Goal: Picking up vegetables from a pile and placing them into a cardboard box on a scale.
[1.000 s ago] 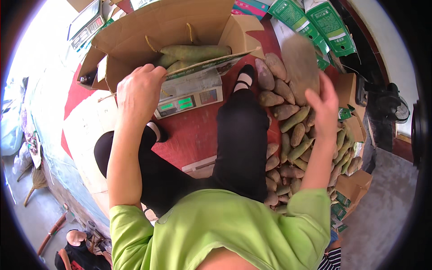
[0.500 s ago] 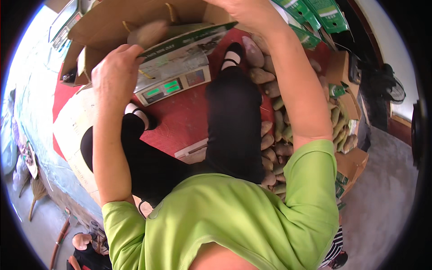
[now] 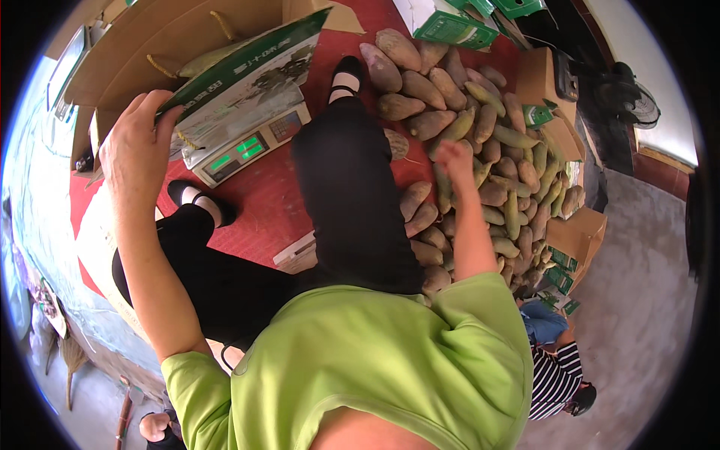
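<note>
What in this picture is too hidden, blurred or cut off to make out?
- Right hand, head view: motion-blurred over the tuber pile; whether it holds anything cannot be told.
- Box contents: mostly covered by the flap that the left hand grips.
- Scale: readout too small, its top hidden under the box.
- Second person: cut off by the green shirt and the dark rim.

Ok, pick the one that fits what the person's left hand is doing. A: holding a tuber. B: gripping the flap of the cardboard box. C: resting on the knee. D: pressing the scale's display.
B: the left hand grips the printed flap of the cardboard box above the scale.
</note>
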Demonstrator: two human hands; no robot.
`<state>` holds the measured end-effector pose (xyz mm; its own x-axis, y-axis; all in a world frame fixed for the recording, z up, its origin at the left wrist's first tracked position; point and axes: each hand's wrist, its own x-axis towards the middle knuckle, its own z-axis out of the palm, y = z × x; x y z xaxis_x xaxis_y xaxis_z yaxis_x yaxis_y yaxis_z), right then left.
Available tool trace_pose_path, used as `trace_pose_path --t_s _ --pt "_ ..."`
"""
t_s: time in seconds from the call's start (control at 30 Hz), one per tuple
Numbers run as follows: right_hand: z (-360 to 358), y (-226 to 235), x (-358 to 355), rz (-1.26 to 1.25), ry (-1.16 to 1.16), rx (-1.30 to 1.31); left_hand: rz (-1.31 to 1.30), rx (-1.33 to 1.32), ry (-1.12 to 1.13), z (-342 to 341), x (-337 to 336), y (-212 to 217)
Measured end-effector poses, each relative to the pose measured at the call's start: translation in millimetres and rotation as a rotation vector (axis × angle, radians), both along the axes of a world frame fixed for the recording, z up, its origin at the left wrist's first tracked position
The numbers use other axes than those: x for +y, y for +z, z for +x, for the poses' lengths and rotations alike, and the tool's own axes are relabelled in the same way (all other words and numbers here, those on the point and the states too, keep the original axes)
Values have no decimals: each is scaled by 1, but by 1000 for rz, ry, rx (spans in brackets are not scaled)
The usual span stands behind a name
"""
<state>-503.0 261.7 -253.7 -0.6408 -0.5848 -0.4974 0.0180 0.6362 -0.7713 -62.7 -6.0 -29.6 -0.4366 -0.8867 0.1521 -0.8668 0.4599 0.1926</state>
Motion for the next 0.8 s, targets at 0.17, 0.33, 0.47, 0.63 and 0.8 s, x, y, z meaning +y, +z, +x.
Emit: trace_pose_path --t_s 0.17,0.33,0.47,0.63,0.8 --pt "5 -66 95 303 -23 274 -27 10 -2 0 -1 -4" --pt "-9 -71 128 579 -216 416 -7 16 34 3 -1 -4" --pt "-41 -102 160 663 -208 339 22 33 32 2 -1 -4" --pt "-76 -142 194 351 -311 102 -9 16 16 -1 -6 -7" --pt "-58 -152 170 251 -394 -21 -5 -20 62 -1 -1 -3"
